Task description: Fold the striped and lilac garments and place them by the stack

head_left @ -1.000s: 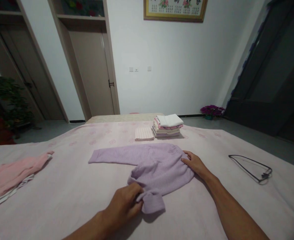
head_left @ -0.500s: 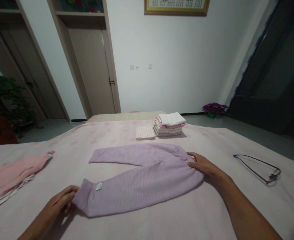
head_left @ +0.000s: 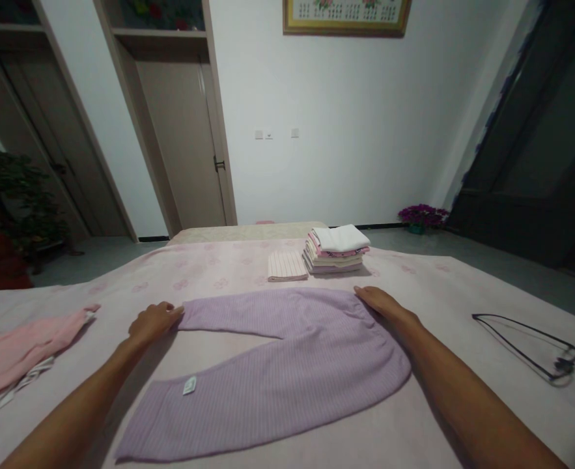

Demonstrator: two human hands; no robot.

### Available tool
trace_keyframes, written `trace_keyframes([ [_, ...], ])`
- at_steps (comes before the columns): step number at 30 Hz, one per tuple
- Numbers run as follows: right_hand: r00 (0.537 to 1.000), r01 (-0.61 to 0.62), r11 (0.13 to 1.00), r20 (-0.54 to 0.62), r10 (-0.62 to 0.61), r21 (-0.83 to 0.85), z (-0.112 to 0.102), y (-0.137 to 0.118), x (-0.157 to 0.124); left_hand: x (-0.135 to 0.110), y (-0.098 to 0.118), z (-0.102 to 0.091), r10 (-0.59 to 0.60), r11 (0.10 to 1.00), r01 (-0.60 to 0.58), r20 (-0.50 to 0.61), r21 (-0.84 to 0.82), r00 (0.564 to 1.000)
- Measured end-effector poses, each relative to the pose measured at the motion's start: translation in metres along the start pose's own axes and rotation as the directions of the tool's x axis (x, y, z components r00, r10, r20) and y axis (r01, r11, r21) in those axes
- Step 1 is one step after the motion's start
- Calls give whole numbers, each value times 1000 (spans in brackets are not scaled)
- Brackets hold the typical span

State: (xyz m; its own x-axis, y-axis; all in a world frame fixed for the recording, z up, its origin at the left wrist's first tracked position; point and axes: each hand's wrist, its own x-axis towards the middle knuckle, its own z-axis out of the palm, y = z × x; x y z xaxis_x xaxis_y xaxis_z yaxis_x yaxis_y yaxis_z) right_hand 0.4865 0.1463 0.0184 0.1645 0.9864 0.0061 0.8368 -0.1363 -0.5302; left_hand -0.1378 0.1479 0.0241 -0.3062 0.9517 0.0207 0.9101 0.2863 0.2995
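A pair of lilac ribbed trousers lies flat on the pink-white patterned bedspread, waistband to the right and legs to the left. A small pale label shows on the near leg. My left hand pinches the cuff of the far leg. At the far corner of the waistband is my right hand, its fingers closed on the fabric edge; the fingertips are partly hidden.
Behind the trousers are a folded striped cloth and a stack of folded clothes. Pink clothing lies in a heap at the left. A black, thin-framed, looped object rests at the right.
My left hand has moved from the near leg's cuff to the far leg's cuff. The near leg now lies flatter. My right hand has shifted to the waistband's far corner.
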Motion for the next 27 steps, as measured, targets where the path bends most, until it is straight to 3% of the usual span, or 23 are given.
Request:
trace_keyframes([
  [2, 1000, 18, 999, 16, -17, -29, 6, -3, 7, 11, 6, 9, -34, 999, 34, 12, -23, 999],
  [6, 999, 36, 998, 31, -34, -57, 16, -3, 5, 25, 7, 20, 7, 989, -8, -6, -144, 1000],
  [13, 965, 80, 993, -257, -55, 85, 17, -6, 8, 68, 29, 5, -55, 961, 0, -193, -276, 980],
  [17, 961, -22, 1000, -277, 20, -6, 18, -6, 13, 89, 50, 0, -77, 963, 13, -232, -268, 970],
  [22, 966, -105, 974, -253, 52, -201, 27, -11, 6, 89, 59, 18, -87, 979, 48, -190, -200, 978],
  [27, 980, -105, 960, -193, 54, -260, 27, -16, 6, 73, 58, 38, -56, 992, 38, -156, -119, 986],
])
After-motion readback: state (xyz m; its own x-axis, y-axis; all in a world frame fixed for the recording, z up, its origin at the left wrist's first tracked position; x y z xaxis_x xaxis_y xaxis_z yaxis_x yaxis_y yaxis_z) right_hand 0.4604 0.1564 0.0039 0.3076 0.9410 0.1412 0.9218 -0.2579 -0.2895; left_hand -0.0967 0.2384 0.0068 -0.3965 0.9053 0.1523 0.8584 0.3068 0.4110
